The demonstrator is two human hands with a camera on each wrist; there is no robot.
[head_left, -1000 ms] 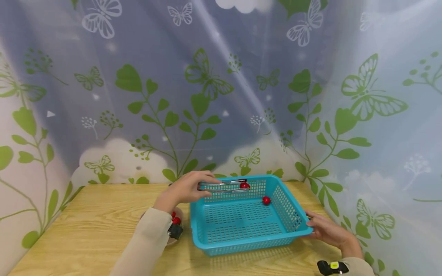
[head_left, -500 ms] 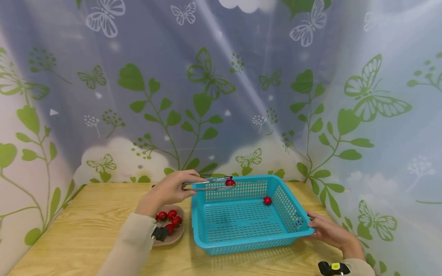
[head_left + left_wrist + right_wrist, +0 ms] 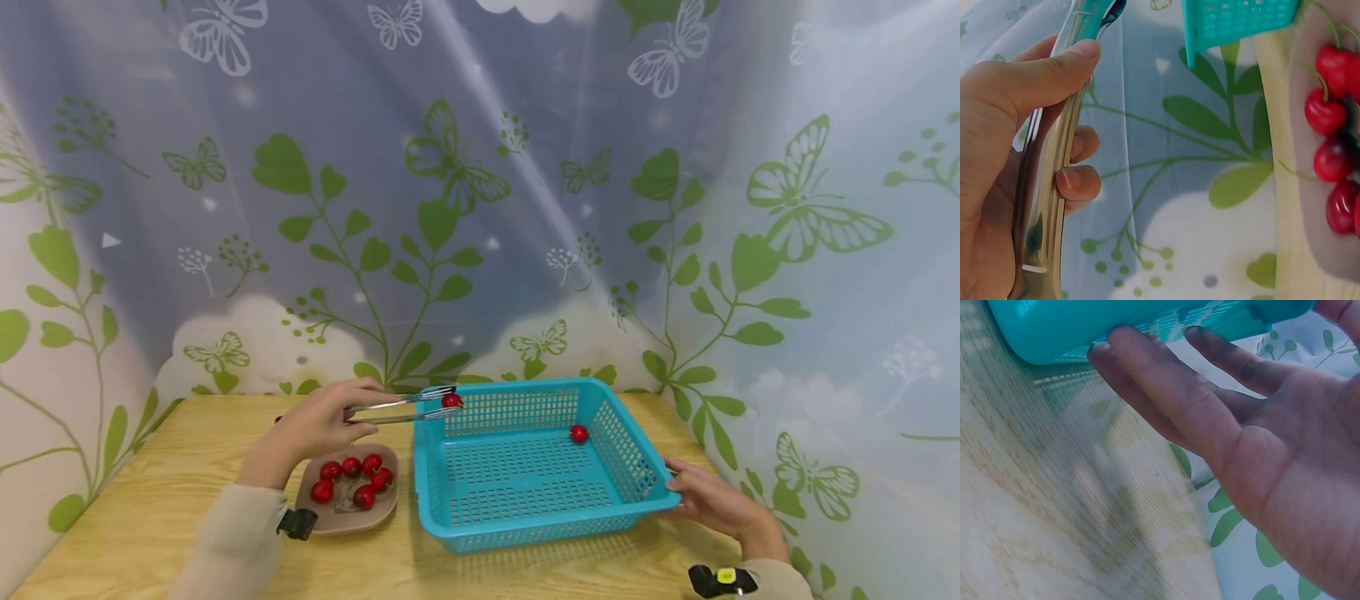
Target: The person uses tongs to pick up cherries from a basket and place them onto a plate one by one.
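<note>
My left hand [image 3: 315, 423] holds metal tongs [image 3: 1044, 187], thumb along one arm and fingers around the other. Between the tong tips is a red cherry [image 3: 452, 401], over the back left corner of a blue plastic basket [image 3: 540, 529]. Another cherry [image 3: 578, 433] lies inside the basket near its back right. With the thumb at the rim and the fingers underneath, my right hand [image 3: 708, 502] grips the basket's right side; the right wrist view shows those fingertips at its underside. Several stemmed cherries [image 3: 1325, 112] sit on a brownish plate [image 3: 351, 523] below the left hand.
The wooden table [image 3: 202, 467] carries both plate and basket, with the plate close beside the basket's left wall. A curtain [image 3: 480, 250] printed with leaves and butterflies hangs behind the table and along its right side.
My left hand has moved left with the tongs and their cherry, from over the basket's middle to its left rim, uncovering the plate. The right hand stays at the basket.
</note>
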